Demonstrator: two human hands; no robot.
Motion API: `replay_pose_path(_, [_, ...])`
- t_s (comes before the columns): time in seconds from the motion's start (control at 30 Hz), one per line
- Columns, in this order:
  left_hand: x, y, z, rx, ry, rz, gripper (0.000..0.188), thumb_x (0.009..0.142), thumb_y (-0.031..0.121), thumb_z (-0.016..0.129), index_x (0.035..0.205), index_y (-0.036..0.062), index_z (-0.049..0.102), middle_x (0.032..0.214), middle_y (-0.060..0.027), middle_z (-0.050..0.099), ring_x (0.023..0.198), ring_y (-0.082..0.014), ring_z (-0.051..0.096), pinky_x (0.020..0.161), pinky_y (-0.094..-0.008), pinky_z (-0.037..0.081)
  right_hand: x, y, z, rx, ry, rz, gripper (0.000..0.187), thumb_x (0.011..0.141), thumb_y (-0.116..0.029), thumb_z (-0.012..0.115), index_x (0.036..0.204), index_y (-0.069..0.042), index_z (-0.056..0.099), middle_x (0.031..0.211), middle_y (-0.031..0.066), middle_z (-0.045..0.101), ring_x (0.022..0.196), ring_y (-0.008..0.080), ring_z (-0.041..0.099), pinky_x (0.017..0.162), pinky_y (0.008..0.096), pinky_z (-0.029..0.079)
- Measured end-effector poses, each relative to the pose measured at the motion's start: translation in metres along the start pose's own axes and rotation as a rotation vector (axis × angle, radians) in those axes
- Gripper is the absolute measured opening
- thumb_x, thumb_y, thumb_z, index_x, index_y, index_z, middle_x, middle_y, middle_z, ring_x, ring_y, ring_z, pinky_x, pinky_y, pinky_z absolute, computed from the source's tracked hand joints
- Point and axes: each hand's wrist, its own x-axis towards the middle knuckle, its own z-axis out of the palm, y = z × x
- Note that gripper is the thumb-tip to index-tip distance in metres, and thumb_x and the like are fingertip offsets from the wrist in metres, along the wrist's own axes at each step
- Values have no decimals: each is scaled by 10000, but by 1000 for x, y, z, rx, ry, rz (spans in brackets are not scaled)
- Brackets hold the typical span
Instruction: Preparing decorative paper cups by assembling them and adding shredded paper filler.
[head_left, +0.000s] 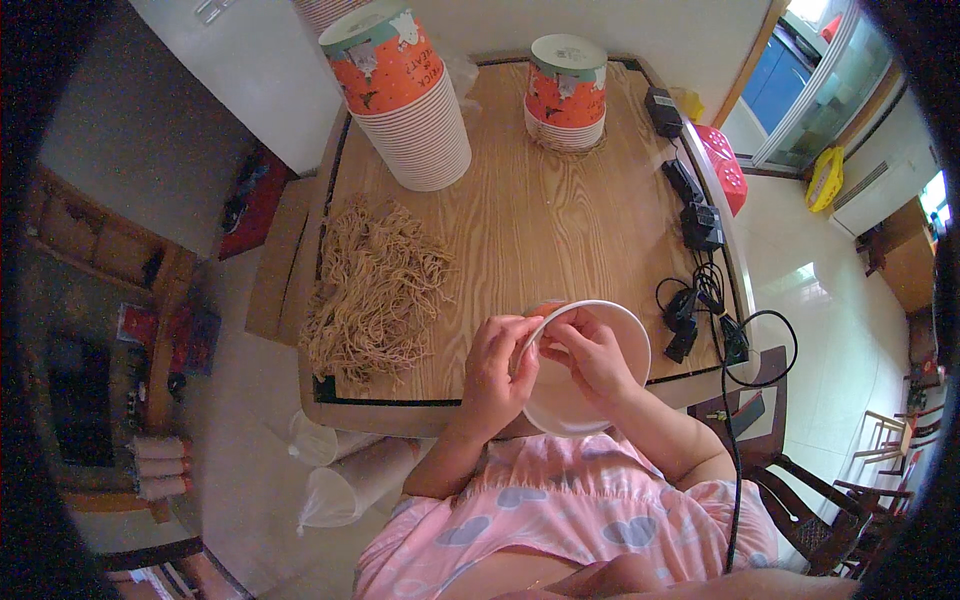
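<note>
I hold a paper bucket (pixel 562 405) at the near edge of the table, its white inside tipped up toward me. My left hand (pixel 497 362) grips the bucket's left rim, with its thumb at the edge and fingers around the outer wall. Inside the bucket, my right hand (pixel 592 362) has its fingers pinched together against the wall near the left hand. Anything between those fingertips is too small or hidden to make out. Left of my hands lies a loose heap of brown twine pieces (pixel 375 285).
A tall stack of upturned orange and green paper buckets (pixel 415 130) stands at the far left. A shorter stack (pixel 567 95) stands at the back, twine around its base. Black adapters and cables (pixel 700 225) line the right edge. A wooden chair (pixel 800 490) is at lower right.
</note>
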Motion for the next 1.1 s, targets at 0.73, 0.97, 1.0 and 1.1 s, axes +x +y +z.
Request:
replay_pose_path(0.73, [13,-11,-11,-329,-18,-95,196,739,52,666,934,56,656,916,-46,576,869,-146,544,767,-279,434,-6,-33,7,-138,-230,143,146,914,-176,516,881,-40,555,638,-46,428,509,44,343,468,191,280])
replay_pose_path(0.97, [7,-16,-14,-363,5,-105,180,721,33,697,896,56,661,836,-47,548,790,-131,539,705,-256,444,-10,-33,8,-205,-261,157,113,896,-167,549,907,-56,566,645,-61,424,519,31,348,459,178,270])
replay_pose_path(1.0, [6,-18,-11,-364,6,-107,180,721,33,697,896,56,661,836,-47,548,790,-131,539,705,-256,444,-14,-34,14,-266,-207,68,117,887,-176,565,907,-62,576,645,-70,428,529,24,355,461,179,275])
replay_pose_path(1.1, [6,-17,-3,-350,107,-63,84,758,22,657,819,28,599,803,-68,527,752,-177,544,672,-281,441,-13,-29,17,-473,-146,-206,106,865,-161,597,907,-65,579,634,-78,419,541,19,353,461,183,281])
